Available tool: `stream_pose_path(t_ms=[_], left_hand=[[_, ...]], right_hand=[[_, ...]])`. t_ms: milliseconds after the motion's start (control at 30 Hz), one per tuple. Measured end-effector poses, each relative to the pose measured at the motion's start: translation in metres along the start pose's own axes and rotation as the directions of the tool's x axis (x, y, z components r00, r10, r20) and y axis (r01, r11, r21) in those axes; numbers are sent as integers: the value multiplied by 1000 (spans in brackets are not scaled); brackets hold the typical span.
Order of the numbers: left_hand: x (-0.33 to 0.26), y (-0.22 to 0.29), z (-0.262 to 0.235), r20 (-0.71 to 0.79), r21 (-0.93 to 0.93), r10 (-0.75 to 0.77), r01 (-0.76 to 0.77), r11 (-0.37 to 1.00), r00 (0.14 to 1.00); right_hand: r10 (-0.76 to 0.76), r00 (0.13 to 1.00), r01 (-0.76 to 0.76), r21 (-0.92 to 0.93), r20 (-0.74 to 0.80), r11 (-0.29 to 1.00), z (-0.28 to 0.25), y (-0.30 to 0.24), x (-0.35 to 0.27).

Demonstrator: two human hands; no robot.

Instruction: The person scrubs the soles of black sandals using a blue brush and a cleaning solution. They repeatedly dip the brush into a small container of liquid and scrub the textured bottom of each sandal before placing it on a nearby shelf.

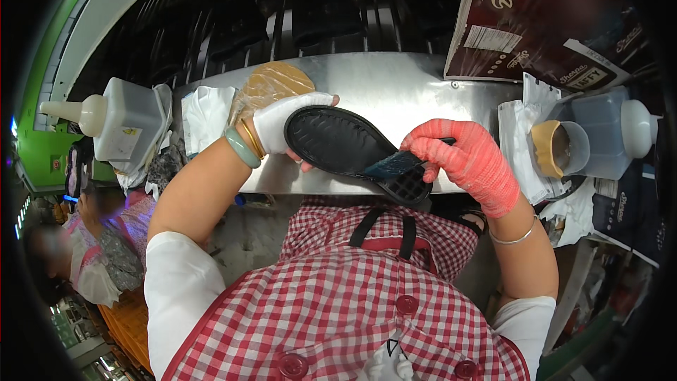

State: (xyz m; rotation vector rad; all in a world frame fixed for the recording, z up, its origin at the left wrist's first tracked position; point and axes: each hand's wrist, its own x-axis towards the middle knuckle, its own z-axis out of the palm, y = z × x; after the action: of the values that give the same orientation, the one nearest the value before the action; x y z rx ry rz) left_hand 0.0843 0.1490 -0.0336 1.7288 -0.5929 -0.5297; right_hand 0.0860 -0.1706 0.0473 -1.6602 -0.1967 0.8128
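Observation:
A black shoe sole (331, 140) is held over the metal worktop, its hollow inner side with the heel grid facing up. My left hand (281, 124), in a white glove with bare fingertips, grips it by the toe end from the left and underneath. In my right hand (462, 162), which wears a coral knit glove, is a dark flat brush (395, 165) with bluish bristles. Those bristles lie against the sole just ahead of its heel grid (407, 189). The fingers of my right hand are closed round the brush's handle end.
The metal worktop (395, 92) carries a tan round piece in clear plastic (278, 81) and a white cloth (206, 113). A nozzle bottle (127, 123) stands left. Right are a cup (575, 148), a translucent bottle (606, 130) and a maroon printed package (536, 25). Another person (116, 240) sits at left.

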Motion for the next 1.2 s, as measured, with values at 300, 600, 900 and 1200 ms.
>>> stream_pose_path(t_ms=[300,600,900,1200], left_hand=[[6,8,7,145,-619,-435,424,661,889],[13,26,30,450,-683,-394,593,427,802],[-24,40,38,247,-830,-514,453,325,822],[-62,143,57,-283,-716,98,-278,640,954]], right_hand=[[30,991,-19,82,-127,996,-15,17,-45],[-735,667,732,-289,123,617,35,-5,-30],[-721,677,635,-613,148,470,27,-14,-74],[-790,131,823,-378,-599,423,35,17,-70]])
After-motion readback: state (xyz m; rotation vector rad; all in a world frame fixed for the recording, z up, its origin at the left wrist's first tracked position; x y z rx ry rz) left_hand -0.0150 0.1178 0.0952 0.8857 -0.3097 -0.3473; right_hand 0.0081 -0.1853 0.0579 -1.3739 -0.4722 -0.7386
